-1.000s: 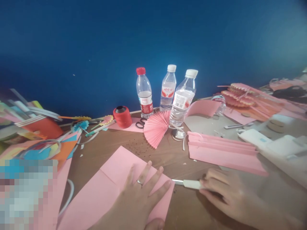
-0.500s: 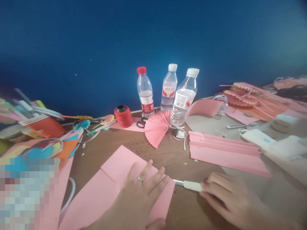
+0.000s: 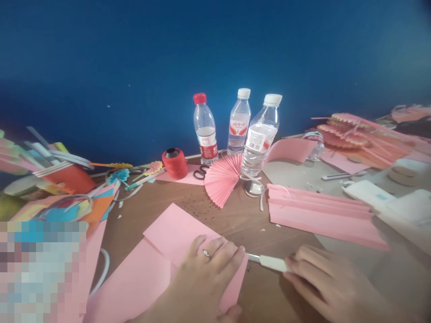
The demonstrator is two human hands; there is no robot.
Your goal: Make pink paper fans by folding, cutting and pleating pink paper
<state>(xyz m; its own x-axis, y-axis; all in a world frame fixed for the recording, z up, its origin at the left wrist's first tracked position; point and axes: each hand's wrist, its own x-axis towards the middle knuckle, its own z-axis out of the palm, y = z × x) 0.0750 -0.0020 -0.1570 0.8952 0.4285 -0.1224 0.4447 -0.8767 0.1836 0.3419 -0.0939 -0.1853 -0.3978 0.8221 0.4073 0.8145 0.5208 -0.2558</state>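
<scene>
A folded sheet of pink paper (image 3: pixel 188 229) lies on the brown table in front of me. My left hand (image 3: pixel 210 271), wearing a ring, presses on its right part with bent fingers and holds nothing. In my right hand (image 3: pixel 323 278) is a white-handled utility knife (image 3: pixel 272 263), gripped by its rear end. Its metal blade points left and meets the paper's right edge beside my left fingertips. Whether the blade tip is inside the fold is hidden.
Behind the paper are a pleated pink fan (image 3: pixel 222 179), a red thread spool (image 3: pixel 175 163), scissors (image 3: pixel 201 172) and three upright bottles (image 3: pixel 239 125). Pleated pink paper (image 3: pixel 319 215) lies right, near a second knife (image 3: pixel 343 176). A red cup (image 3: pixel 69 177) of paper strips is left.
My left hand has slid slightly right, and its fingers have drawn in from a wider spread. The knife stays at the paper's edge. The whole view has shifted a little.
</scene>
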